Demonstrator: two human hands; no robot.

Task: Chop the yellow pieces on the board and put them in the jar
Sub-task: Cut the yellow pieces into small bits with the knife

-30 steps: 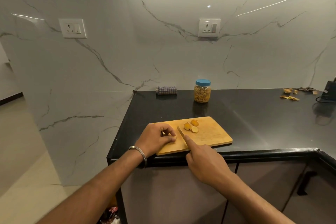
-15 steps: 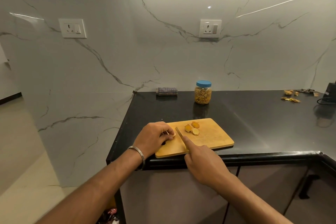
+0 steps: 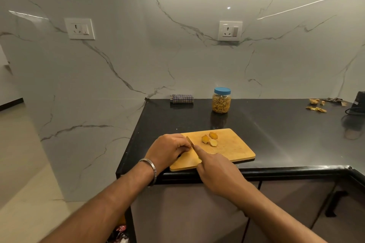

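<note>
A wooden cutting board [image 3: 233, 149] lies at the front edge of the black counter. Three yellow pieces [image 3: 209, 139] sit near its far middle. My right hand [image 3: 217, 171] grips a knife [image 3: 190, 141], index finger stretched along the blade's spine, blade pointing away over the board's left part. My left hand [image 3: 167, 149] is curled on the board's left end, fingertips right beside the blade; whatever it pins is hidden under the fingers. A clear jar [image 3: 221, 100] with a blue lid, filled with chopped yellow bits, stands closed behind the board.
A folded checked cloth [image 3: 181, 98] lies against the wall at the back left of the counter [image 3: 286, 128]. Peel scraps [image 3: 316, 106] and a dark appliance with a cord [image 3: 358, 102] are at the far right. The counter's left edge drops to the floor.
The knife and both hands have shifted only slightly over the board's left end; my left fingers now sit closer against the blade. The three yellow pieces have not moved.
</note>
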